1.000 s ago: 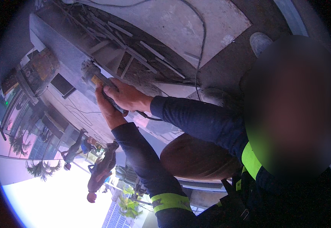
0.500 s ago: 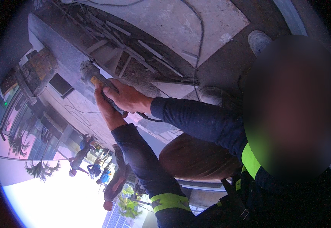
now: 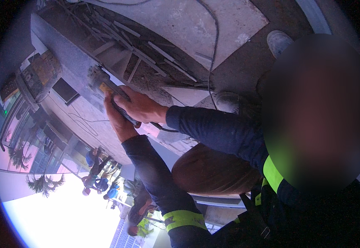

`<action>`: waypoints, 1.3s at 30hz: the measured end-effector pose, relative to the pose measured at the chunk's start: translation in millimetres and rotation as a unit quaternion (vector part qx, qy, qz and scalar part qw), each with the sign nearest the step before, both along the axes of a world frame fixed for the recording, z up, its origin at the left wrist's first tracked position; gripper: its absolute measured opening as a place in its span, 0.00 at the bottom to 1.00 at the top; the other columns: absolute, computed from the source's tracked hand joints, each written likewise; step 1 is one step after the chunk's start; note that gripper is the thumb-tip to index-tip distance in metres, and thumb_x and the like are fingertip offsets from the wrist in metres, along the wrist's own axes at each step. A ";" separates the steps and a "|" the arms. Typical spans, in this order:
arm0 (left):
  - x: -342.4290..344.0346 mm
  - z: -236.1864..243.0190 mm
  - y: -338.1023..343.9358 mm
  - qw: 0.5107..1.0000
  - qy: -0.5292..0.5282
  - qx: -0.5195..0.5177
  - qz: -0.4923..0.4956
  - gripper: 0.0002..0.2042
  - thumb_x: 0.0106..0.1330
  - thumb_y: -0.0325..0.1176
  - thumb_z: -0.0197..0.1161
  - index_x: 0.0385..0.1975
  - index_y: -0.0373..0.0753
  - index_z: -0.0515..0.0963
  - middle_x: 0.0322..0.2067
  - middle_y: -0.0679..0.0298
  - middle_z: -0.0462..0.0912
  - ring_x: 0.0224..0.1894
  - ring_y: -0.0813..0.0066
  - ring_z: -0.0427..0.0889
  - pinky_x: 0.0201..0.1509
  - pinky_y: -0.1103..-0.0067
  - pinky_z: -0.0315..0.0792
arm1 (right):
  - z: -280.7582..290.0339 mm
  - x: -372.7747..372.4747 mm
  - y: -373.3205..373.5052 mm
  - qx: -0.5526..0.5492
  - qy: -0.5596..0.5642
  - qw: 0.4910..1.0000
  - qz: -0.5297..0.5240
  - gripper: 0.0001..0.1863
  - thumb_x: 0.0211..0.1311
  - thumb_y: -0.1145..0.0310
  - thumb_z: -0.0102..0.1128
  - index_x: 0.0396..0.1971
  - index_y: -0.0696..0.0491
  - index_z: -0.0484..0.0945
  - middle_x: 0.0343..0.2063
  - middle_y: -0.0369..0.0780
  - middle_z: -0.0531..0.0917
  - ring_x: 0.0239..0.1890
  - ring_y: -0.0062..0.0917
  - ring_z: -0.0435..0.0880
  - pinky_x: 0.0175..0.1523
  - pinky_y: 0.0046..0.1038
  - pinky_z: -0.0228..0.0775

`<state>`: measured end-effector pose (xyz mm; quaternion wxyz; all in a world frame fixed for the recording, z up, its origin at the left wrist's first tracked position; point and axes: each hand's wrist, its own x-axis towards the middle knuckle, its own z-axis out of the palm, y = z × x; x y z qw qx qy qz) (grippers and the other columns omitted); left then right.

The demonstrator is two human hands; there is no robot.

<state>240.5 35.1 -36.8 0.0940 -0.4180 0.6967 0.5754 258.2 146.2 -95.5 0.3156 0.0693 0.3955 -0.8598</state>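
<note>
Both of my hands are closed around a grey angle grinder (image 3: 113,89) with a yellow patch near its head. My right hand (image 3: 140,103) wraps over the body from the upper side. My left hand (image 3: 117,120) grips it from below, close to the yellow patch. The grinder's head lies against the edge of a long grey slab (image 3: 66,51), with pale haze around it. The disc cannot be made out. A dark power cord (image 3: 163,129) leaves the tool's rear end beneath my right wrist.
Loose narrow strips (image 3: 140,53) lie along the slab, beside a pale board (image 3: 229,29) crossed by a long cable (image 3: 216,45). A worn yellowish container (image 3: 43,76) stands at left. Several people (image 3: 140,206) are in the background. A blurred patch hides the right side.
The grinder has shifted very slightly, and its head looks hazier than before. A person in the background has moved down and to the right. My grip is the same.
</note>
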 end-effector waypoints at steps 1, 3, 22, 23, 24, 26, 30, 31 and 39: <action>1.9 1.6 2.1 1.000 -0.001 0.006 -0.004 0.26 0.80 0.58 0.56 0.51 0.37 0.80 0.41 0.58 0.87 0.41 0.64 0.87 0.45 0.67 0.82 | -0.6 1.5 0.3 0.008 0.012 1.000 -0.009 0.29 0.85 0.48 0.46 0.66 0.60 0.69 0.42 0.52 0.84 0.36 0.37 0.92 0.30 0.35 0.89; 6.0 3.3 7.1 1.000 0.000 -0.001 -0.002 0.25 0.80 0.58 0.56 0.51 0.38 0.80 0.41 0.58 0.87 0.41 0.64 0.87 0.44 0.67 0.82 | -1.5 6.1 2.1 0.023 0.034 0.999 -0.028 0.28 0.85 0.49 0.47 0.65 0.60 0.70 0.42 0.52 0.84 0.36 0.36 0.92 0.30 0.35 0.89; -5.0 6.5 7.1 0.999 -0.016 -0.010 0.026 0.27 0.79 0.60 0.57 0.53 0.38 0.81 0.42 0.57 0.87 0.42 0.61 0.87 0.45 0.66 0.82 | 19.6 -17.0 32.5 -0.046 -0.033 0.997 0.042 0.29 0.85 0.49 0.47 0.71 0.57 0.68 0.42 0.49 0.85 0.30 0.29 0.90 0.19 0.28 0.79; -8.9 4.4 8.8 0.999 -0.016 -0.015 0.030 0.27 0.79 0.60 0.57 0.53 0.38 0.81 0.41 0.58 0.87 0.42 0.61 0.87 0.44 0.67 0.82 | 13.9 -16.7 24.2 -0.030 -0.026 0.999 0.033 0.29 0.85 0.50 0.47 0.70 0.57 0.68 0.42 0.48 0.85 0.29 0.28 0.89 0.19 0.28 0.79; -12.9 2.6 9.7 0.999 -0.014 -0.012 0.031 0.27 0.79 0.61 0.57 0.52 0.39 0.81 0.41 0.58 0.87 0.41 0.61 0.87 0.43 0.66 0.82 | 6.8 -17.5 12.6 -0.009 -0.005 1.000 0.007 0.29 0.85 0.50 0.48 0.70 0.57 0.69 0.41 0.48 0.85 0.27 0.28 0.88 0.19 0.27 0.78; -25.8 -6.0 19.7 1.000 -0.017 -0.002 0.025 0.27 0.78 0.61 0.57 0.51 0.40 0.81 0.40 0.58 0.87 0.40 0.62 0.87 0.42 0.66 0.82 | -21.0 -16.6 -15.9 0.047 0.043 0.996 -0.069 0.28 0.85 0.50 0.48 0.70 0.57 0.70 0.41 0.48 0.84 0.25 0.26 0.86 0.19 0.27 0.76; -22.2 -2.8 -17.0 0.998 0.026 -0.025 0.044 0.27 0.78 0.62 0.57 0.49 0.40 0.82 0.39 0.58 0.87 0.38 0.62 0.87 0.39 0.65 0.82 | 5.8 -25.2 -15.7 -0.051 -0.039 0.998 0.026 0.28 0.85 0.51 0.49 0.70 0.56 0.70 0.40 0.47 0.85 0.23 0.24 0.84 0.19 0.26 0.74; -30.1 -6.3 -9.4 0.999 0.014 -0.014 0.034 0.27 0.78 0.62 0.57 0.49 0.40 0.82 0.38 0.57 0.87 0.37 0.61 0.87 0.38 0.65 0.82 | -5.0 -27.6 -23.2 -0.012 -0.008 1.000 -0.015 0.28 0.85 0.50 0.48 0.70 0.56 0.70 0.40 0.47 0.85 0.22 0.24 0.84 0.19 0.26 0.73; -43.0 -7.1 -29.0 0.998 -0.047 0.038 -0.021 0.27 0.79 0.61 0.55 0.49 0.40 0.80 0.38 0.56 0.87 0.35 0.61 0.87 0.33 0.66 0.81 | -6.5 -45.5 -9.9 -0.049 -0.044 0.997 0.025 0.28 0.86 0.48 0.46 0.70 0.55 0.68 0.37 0.45 0.85 0.17 0.20 0.79 0.14 0.24 0.68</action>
